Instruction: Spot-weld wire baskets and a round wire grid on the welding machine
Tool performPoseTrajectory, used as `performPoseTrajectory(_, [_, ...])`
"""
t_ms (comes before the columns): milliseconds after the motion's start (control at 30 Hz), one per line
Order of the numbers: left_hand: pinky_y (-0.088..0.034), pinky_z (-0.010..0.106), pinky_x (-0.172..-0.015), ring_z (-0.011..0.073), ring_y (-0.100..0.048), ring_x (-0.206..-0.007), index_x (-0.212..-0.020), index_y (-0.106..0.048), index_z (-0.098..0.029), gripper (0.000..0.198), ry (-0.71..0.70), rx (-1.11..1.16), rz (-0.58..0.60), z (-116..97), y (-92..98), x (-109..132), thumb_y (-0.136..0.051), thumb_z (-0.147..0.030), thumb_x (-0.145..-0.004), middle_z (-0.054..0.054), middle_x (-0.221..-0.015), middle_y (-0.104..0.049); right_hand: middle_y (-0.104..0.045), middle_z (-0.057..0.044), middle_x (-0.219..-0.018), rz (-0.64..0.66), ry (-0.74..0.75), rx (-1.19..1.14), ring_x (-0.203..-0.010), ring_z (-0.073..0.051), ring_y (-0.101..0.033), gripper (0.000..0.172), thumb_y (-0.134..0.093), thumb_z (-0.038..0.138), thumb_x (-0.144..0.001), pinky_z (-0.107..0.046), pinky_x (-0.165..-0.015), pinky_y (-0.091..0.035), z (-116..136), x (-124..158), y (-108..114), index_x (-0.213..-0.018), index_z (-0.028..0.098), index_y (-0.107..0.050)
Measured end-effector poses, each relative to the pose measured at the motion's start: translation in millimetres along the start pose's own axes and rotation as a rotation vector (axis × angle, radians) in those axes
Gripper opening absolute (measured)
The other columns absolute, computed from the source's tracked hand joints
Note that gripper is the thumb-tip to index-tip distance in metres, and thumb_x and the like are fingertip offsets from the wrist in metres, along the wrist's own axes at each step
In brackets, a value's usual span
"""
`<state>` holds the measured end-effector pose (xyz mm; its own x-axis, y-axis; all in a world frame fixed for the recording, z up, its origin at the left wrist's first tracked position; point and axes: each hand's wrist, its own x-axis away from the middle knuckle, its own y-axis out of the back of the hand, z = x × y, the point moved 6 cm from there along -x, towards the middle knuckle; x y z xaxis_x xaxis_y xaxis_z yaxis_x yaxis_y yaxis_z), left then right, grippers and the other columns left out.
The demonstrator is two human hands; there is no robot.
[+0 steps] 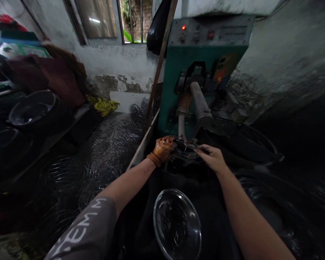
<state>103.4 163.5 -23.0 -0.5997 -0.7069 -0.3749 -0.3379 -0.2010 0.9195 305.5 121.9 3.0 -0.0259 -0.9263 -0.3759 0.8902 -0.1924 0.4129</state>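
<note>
My left hand [164,148], in an orange-brown glove, is closed on the left side of a wire frame [186,155]. On the frame's right side, the bare fingers of my right hand [209,155] pinch the wire. The frame lies at the lower metal arm [181,126] of a green machine [172,86]; whether it touches the tip is too dark to tell. Above it projects a thicker grey cylinder [202,103]. A round metal bowl [197,224] with small dark pieces inside sits below my hands.
Piles of thin wire pieces [108,144] cover the floor on the left. A wooden pole [158,68] leans beside the machine. Black tubs [52,104] stand at the far left. On the right are a dark round basket [271,144] and more wire.
</note>
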Motion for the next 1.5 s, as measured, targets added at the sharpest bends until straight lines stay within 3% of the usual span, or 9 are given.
performPoseTrajectory(367, [-0.047,0.051,-0.105,0.0327,-0.051,-0.135,-0.109,-0.069,-0.022,0.035,0.005,0.075,-0.025,7.7,-5.8,0.3,-0.065,-0.048,-0.086,0.009,-0.15,-0.054,-0.071,-0.005,-0.068,0.05,-0.028,0.083,-0.063,-0.022,-0.064,0.044,-0.073,0.066,-0.077,-0.031,-0.061,-0.051,0.1,-7.2,2.0,-0.07,0.022,-0.076])
performPoseTrajectory(633, [-0.047,0.05,-0.105,0.0325,-0.052,-0.134,-0.113,-0.07,-0.023,0.035,-0.015,0.082,-0.015,6.4,-3.7,2.7,-0.065,-0.045,-0.087,0.01,-0.148,-0.056,-0.071,-0.005,-0.067,0.046,-0.089,-0.003,-0.065,-0.024,-0.065,0.062,-0.077,0.084,-0.064,-0.035,-0.064,-0.055,0.5,-3.4,-0.8,-0.069,0.022,-0.075])
performPoseTrajectory(767, [-0.047,0.049,-0.107,0.0326,-0.052,-0.135,-0.115,-0.07,-0.022,0.038,-0.014,0.076,-0.019,6.4,-3.9,4.7,-0.065,-0.046,-0.087,0.01,-0.149,-0.056,-0.072,-0.007,-0.07,0.033,-0.099,-0.026,-0.068,-0.025,-0.066,0.063,-0.078,0.084,-0.061,-0.036,-0.066,-0.055,1.2,-1.8,-2.1,-0.07,0.021,-0.077])
performPoseTrajectory(1233, [-0.047,0.047,-0.109,0.0311,-0.053,-0.135,-0.11,-0.071,-0.021,0.034,-0.045,0.073,-0.044,8.1,-7.3,-0.4,-0.063,-0.046,-0.088,0.011,-0.146,-0.058,-0.071,-0.006,-0.068,0.13,-0.142,0.05,-0.065,-0.025,-0.067,0.062,-0.075,0.083,-0.066,-0.034,-0.061,-0.054,-3.3,-8.4,2.6,-0.072,0.021,-0.076])
performPoseTrajectory(1500, [-0.048,0.047,-0.109,0.0298,-0.054,-0.134,-0.108,-0.07,-0.022,0.033,-0.052,0.116,-0.077,9.3,-9.6,-0.7,-0.064,-0.045,-0.086,0.01,-0.147,-0.057,-0.074,-0.006,-0.073,0.152,-0.129,0.076,-0.071,-0.027,-0.069,0.054,-0.075,0.075,-0.072,-0.035,-0.068,-0.054,-1.3,-9.2,5.2,-0.073,0.021,-0.077])
